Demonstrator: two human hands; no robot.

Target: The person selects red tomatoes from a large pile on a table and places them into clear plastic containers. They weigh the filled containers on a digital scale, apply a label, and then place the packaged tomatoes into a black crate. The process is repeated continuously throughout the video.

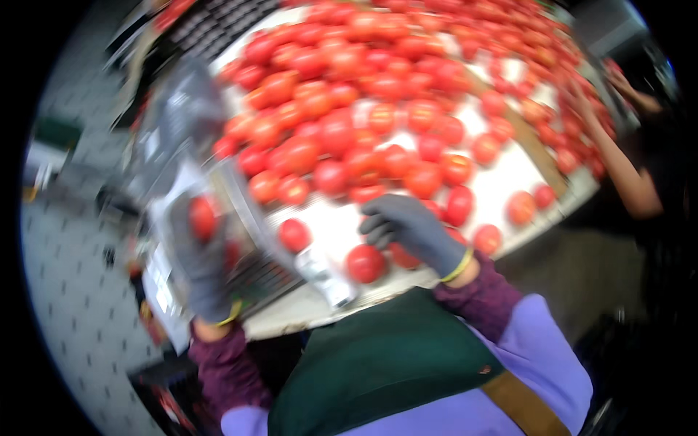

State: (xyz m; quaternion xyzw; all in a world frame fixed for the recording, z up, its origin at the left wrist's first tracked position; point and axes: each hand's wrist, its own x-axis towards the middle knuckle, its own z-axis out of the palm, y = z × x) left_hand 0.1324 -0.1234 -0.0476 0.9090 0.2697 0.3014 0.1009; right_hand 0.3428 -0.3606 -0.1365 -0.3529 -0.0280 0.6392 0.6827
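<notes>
In my gloved left hand (pixel 196 261) is a red tomato (pixel 203 216), over a clear plastic container (pixel 247 207) at the left edge of the sorting table. My gloved right hand (pixel 403 229) is over the white surface (pixel 327 225) among the tomatoes, its fingers loosely curled and apart, with nothing visible between them. Single tomatoes (pixel 365 263) lie just below and beside it, and a large heap of tomatoes (pixel 334 131) covers the table beyond. A small pale object (pixel 327 283) lies near the front edge. The picture is blurred.
A grey plastic bag or sheet (pixel 182 109) lies along the table's left side, with black crates (pixel 196 25) behind it. At the right, another person's bare arm (pixel 614 156) reaches into more tomatoes beyond a tan divider (pixel 534 145). Grey patterned floor (pixel 94 218) shows at the left.
</notes>
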